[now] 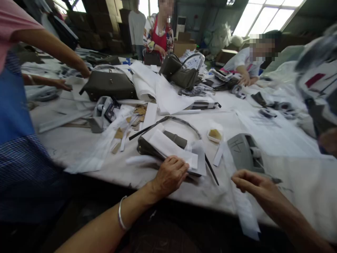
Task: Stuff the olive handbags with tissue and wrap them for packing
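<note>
A dark olive handbag lies on its side near the table's front edge, partly covered by folded white paper. My left hand has its fingers curled over the near end of that paper, pressing it against the bag. A long dark strap, partly wrapped in film, arches behind the bag and comes down on its right. My right hand is closed in a pinch just in front of a grey tape dispenser; anything between its fingertips cannot be made out. Below it, a translucent plastic strip hangs over the edge.
A small white dish sits behind the dispenser. Another tape dispenser stands left among brown paper pieces. Further back are a larger olive bag and white sheets. Several co-workers stand around the table, one close on the left.
</note>
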A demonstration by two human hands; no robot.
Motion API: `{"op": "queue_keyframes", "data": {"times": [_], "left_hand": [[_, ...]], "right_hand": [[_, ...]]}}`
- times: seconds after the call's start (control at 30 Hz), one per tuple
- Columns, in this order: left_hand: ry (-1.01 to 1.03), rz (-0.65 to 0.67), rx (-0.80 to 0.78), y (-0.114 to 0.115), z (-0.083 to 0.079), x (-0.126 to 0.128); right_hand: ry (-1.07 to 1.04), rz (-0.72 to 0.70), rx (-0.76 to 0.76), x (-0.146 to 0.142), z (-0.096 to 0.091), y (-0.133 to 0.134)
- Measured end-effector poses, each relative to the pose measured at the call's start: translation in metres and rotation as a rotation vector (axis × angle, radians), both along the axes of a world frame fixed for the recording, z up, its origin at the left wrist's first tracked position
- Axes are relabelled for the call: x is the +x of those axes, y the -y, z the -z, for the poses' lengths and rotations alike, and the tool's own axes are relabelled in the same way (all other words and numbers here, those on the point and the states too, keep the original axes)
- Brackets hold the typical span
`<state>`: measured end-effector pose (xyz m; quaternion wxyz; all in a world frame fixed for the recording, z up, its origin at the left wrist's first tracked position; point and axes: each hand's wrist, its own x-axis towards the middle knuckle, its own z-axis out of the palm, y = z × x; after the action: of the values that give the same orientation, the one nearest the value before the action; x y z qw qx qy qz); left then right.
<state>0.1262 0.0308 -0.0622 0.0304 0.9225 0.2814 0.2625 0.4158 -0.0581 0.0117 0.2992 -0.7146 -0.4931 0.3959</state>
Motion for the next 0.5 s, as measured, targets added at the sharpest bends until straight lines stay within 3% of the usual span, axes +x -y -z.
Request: {"op": "queue_keyframes", "data": {"times": [0.07, 0.17, 0.33, 0.5], "left_hand": [[-0.008, -0.007, 0.007, 0.000, -0.001, 0.000], [0.012, -0.010, 0.009, 0.001, 0.001, 0.001], [0.050, 0.006, 0.010, 0.001, 0.003, 0.002], [0.065, 0.008, 0.024, 0.001, -0.001, 0.001]], "right_hand": [[-0.042, -0.249, -0.067, -0.036, -0.016, -0.034], [-0.027, -0.493, -0.142, -0.075, -0.022, -0.082], [0.245, -0.773, -0.211, -0.093, -0.017, -0.138], [0.605, -0.938, -0.249, -0.107, -0.023, -0.168]]}}
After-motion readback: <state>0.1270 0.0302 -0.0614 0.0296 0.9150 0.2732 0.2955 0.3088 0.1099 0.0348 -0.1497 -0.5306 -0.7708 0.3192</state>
